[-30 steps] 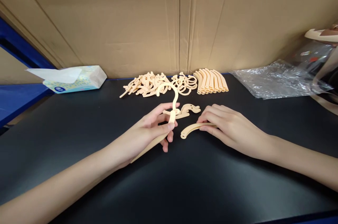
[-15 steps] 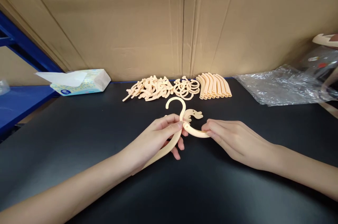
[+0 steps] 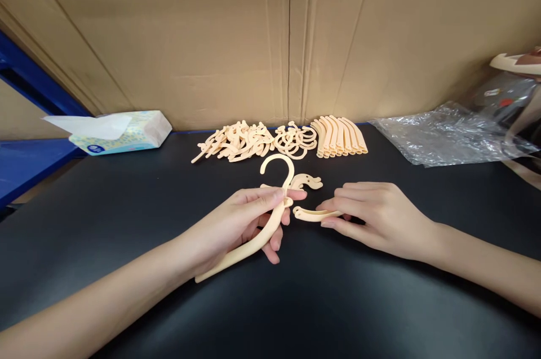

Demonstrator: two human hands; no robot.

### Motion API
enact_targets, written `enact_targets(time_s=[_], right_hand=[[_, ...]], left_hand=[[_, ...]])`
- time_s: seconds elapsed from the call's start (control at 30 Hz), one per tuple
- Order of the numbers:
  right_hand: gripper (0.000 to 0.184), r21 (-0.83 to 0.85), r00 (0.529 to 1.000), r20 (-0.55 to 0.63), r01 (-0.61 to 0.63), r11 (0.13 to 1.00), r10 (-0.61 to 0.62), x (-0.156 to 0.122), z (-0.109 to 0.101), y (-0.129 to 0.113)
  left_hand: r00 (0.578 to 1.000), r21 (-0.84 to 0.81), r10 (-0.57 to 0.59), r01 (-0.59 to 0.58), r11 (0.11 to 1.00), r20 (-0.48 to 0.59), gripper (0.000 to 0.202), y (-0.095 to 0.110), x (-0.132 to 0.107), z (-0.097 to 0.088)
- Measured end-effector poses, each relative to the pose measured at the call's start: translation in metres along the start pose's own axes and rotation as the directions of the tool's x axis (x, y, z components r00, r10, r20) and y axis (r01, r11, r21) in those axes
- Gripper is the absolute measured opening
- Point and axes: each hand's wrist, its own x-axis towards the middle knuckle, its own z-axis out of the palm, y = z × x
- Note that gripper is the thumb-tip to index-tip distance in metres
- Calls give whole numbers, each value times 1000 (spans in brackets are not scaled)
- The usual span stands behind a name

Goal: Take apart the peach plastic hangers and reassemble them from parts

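My left hand (image 3: 249, 218) pinches a cream hanger hook with one arm (image 3: 247, 249) joined below it. The hook (image 3: 291, 170) curls upward above the thumb, and the long arm slants down to the left under the palm. To the right, my right hand (image 3: 376, 215) grips a separate curved hanger arm (image 3: 310, 215). Its forked, holed end points at the hook joint, a small gap away. Behind the hook, a cream piece with small holes (image 3: 306, 181) lies on the table, partly hidden by the left hand.
Along the back of the black table (image 3: 321, 302) lie a pile of cream parts (image 3: 240, 142), loose hooks (image 3: 296, 139) and a row of hanger arms (image 3: 340, 136). A tissue pack (image 3: 122, 131) sits at left, clear plastic bags (image 3: 443, 133) at right. Cardboard (image 3: 211, 38) stands behind.
The right-hand hanger arm has come away from the hook joint and turned, showing its forked end. My left hand has shifted slightly left and down with the hook.
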Motion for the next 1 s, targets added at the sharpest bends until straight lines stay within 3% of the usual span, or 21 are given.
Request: enact_targets(time_s=[0.47, 0.67, 1.0], right_hand=[[20, -7, 1000, -8, 17, 1000, -17, 0, 4, 2], [25, -104, 995, -62, 69, 992, -76, 0, 4, 1], [27, -135, 996, -66, 53, 989, -63, 0, 3, -3]], left_hand=[[998, 103, -38, 32, 994, 55, 24, -1, 0, -4], [993, 161, -46, 28, 987, 104, 27, -1, 0, -4], [998, 158, 7, -18, 987, 65, 20, -2, -1, 3]])
